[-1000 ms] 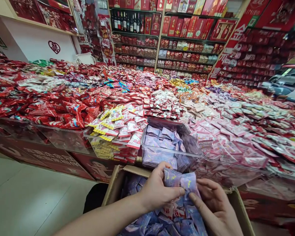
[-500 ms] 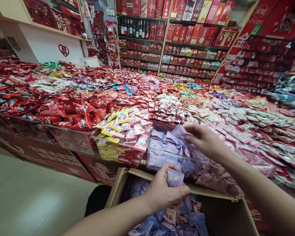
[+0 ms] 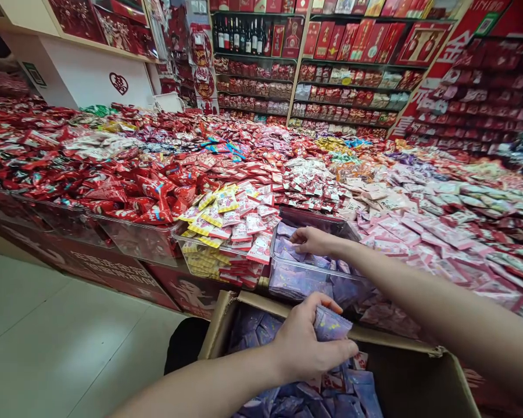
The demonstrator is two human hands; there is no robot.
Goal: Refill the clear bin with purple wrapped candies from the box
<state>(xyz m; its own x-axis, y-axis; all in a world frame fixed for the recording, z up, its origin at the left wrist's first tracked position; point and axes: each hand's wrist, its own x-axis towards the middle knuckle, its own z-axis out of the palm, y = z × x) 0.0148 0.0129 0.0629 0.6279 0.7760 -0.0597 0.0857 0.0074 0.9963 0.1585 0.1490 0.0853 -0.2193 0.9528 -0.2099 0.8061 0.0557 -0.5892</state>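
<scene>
My left hand (image 3: 311,339) is closed around a purple candy packet (image 3: 331,324) with small yellow marks, above an open cardboard box (image 3: 418,348). Inside that box lie many more purple packets (image 3: 361,389) and a few red-and-white ones (image 3: 359,360). In the clear plastic bin (image 3: 318,270) beyond the box, my right hand (image 3: 316,241) reaches down with its fingers bent together on a purple candy packet (image 3: 286,230) at the left side. Other purple packets lie flat in the bin, partly covered by my right hand and forearm.
Left of the bin, a clear bin holds yellow and pink-white packets (image 3: 226,217). Red packets (image 3: 152,191) fill bins farther left, pink packets (image 3: 436,244) spread to the right. Shelves with bottles (image 3: 239,38) and red boxes stand behind. Tiled floor (image 3: 61,331) shows lower left.
My right hand has gone left and down into the bin with the purple packet it held above it. My left hand keeps its packet over the box. The camera view has shifted.
</scene>
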